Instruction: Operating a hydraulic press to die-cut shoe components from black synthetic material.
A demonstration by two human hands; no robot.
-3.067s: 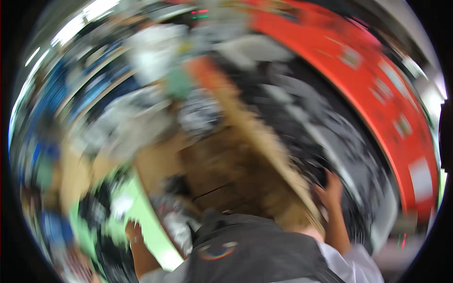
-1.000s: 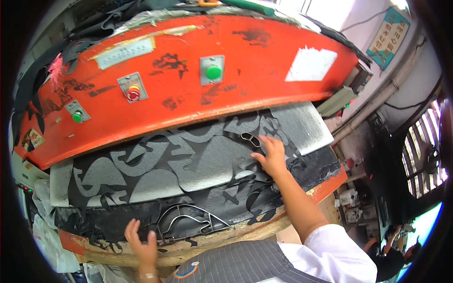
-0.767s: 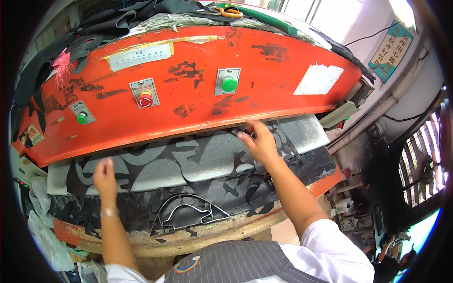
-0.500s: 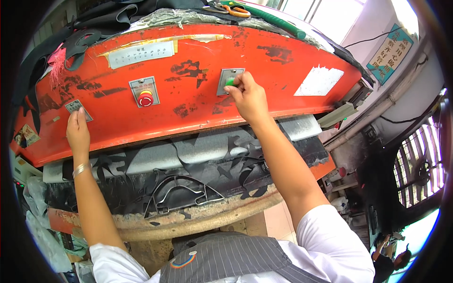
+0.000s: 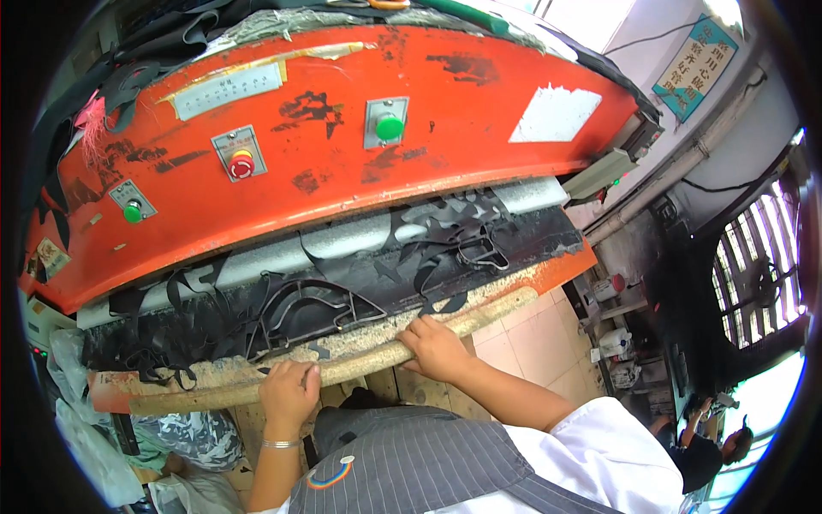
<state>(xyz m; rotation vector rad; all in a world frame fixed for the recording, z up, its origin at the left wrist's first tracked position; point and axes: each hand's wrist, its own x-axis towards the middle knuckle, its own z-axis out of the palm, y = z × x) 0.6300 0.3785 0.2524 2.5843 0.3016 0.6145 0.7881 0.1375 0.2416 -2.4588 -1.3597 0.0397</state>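
My left hand and my right hand both grip a worn, tan, rounded rail along the front edge of a large red press. Fingers curl over the rail's top; their undersides are hidden. On the dark bed behind the rail lies a large metal cutting die of curved and triangular outline. A smaller metal die sits farther right. Black cut scraps are strewn around both.
Two green buttons and a red emergency stop button are on the press front. Black sheet scraps drape over its top left. Plastic bags stand at lower left. Another person is at far lower right.
Both hands have left the press's green buttons and come down toward me onto the front rail. The view has shifted, and the smaller die is now uncovered.
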